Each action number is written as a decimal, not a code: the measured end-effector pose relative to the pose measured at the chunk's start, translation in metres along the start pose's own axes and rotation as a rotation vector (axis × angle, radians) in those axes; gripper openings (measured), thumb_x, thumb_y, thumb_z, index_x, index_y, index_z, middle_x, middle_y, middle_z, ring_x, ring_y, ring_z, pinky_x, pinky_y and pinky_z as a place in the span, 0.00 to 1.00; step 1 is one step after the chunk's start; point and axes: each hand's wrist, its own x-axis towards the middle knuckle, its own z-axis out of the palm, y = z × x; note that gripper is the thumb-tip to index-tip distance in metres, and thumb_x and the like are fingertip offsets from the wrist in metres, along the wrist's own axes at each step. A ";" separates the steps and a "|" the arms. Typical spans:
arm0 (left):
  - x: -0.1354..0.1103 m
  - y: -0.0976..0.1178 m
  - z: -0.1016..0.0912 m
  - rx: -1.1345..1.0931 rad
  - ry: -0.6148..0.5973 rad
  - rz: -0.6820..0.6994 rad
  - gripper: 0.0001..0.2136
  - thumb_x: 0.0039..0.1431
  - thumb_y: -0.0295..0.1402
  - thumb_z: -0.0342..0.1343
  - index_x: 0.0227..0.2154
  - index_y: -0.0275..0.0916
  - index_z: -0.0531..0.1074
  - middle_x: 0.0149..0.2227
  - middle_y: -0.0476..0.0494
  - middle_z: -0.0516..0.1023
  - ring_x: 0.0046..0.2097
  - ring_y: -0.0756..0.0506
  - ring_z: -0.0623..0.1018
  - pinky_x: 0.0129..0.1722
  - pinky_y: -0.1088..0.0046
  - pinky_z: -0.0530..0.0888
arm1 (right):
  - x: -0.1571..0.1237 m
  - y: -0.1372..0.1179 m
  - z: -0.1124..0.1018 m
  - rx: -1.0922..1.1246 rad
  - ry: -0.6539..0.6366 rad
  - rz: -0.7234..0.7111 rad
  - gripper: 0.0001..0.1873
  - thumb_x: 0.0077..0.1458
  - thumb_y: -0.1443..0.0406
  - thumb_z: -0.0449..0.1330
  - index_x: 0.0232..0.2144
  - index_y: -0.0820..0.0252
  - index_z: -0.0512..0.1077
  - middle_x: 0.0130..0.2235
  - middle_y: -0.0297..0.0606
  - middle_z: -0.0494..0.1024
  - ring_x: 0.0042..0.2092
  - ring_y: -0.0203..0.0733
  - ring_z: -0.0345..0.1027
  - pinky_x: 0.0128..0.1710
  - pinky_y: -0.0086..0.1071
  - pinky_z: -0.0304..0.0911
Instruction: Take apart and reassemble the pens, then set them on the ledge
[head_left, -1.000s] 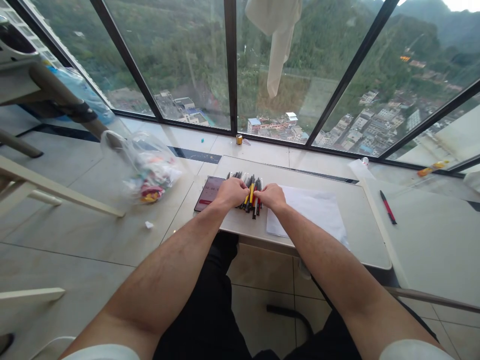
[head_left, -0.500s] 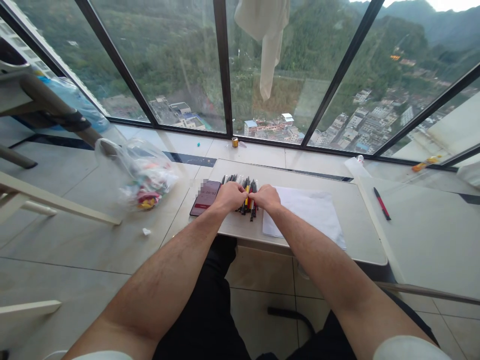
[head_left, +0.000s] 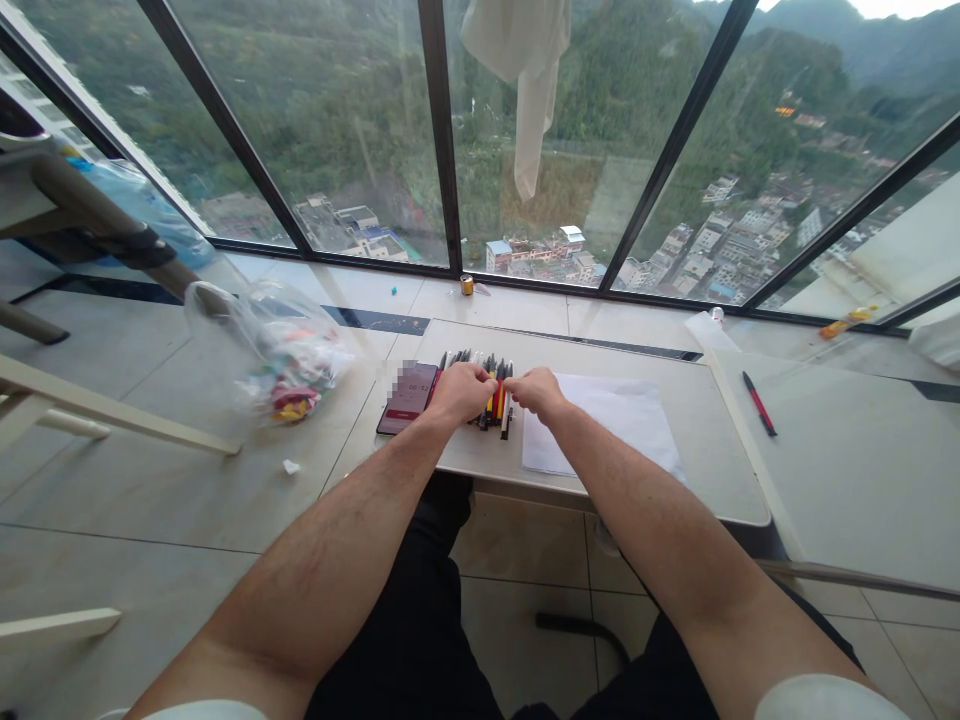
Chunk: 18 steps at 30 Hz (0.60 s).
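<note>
"Found the pens where?"

"Found the pens (head_left: 500, 402) bunched side by side on the table (head_left: 712, 450), between the left hand (head_left: 466, 388) and the right hand (head_left: 534, 388), with lower ends near the front edge."

"Made out the grip?"

"Only in part. Saw thumb and fingers drawn together on both sides, right at the bunch. Could not tell whether squeezing a pen or merely touching one: too small, and partly covered by the fingers."

"Judged anything likely to go wrong?"

"Feared rolling most of all. Could have set several pens sliding with one uneven push from either side, given such slim barrels and no visible band around the bunch. Might then have lost one over the front edge, down to the floor (head_left: 517, 535)."

"Noticed trouble on the left?"

"Spotted the phone (head_left: 407, 398) just beside the bunch and near the left wrist. Might have nudged it by shifting that wrist outward."

"And on the right?"

"Saw white paper (head_left: 600, 410) beside the right wrist, partly behind the forearm. Could have creased or dragged it by lowering the arm. Noted also a red-and-black pen (head_left: 759, 403), well apart, beyond the table's right edge."
</note>
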 end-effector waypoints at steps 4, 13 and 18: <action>-0.009 0.015 0.018 -0.386 -0.176 -0.047 0.12 0.52 0.41 0.57 0.29 0.35 0.75 0.27 0.42 0.78 0.28 0.48 0.75 0.23 0.75 0.66 | -0.026 0.010 -0.035 0.360 -0.068 -0.074 0.07 0.41 0.63 0.62 0.21 0.61 0.68 0.20 0.32 0.70 0.20 0.29 0.56 0.16 0.25 0.47; -0.043 0.055 0.063 -0.602 -0.432 0.114 0.15 0.49 0.44 0.61 0.28 0.35 0.73 0.25 0.47 0.74 0.26 0.51 0.72 0.23 0.77 0.66 | -0.077 0.062 -0.092 0.604 -0.050 -0.144 0.10 0.42 0.61 0.67 0.26 0.62 0.72 0.24 0.34 0.74 0.24 0.31 0.64 0.17 0.24 0.53; -0.046 0.056 0.066 -0.413 -0.404 0.160 0.11 0.48 0.40 0.61 0.27 0.36 0.73 0.22 0.52 0.71 0.24 0.53 0.68 0.26 0.76 0.66 | -0.071 0.080 -0.104 0.706 -0.040 -0.155 0.17 0.40 0.56 0.71 0.27 0.62 0.73 0.27 0.35 0.75 0.25 0.32 0.66 0.18 0.25 0.56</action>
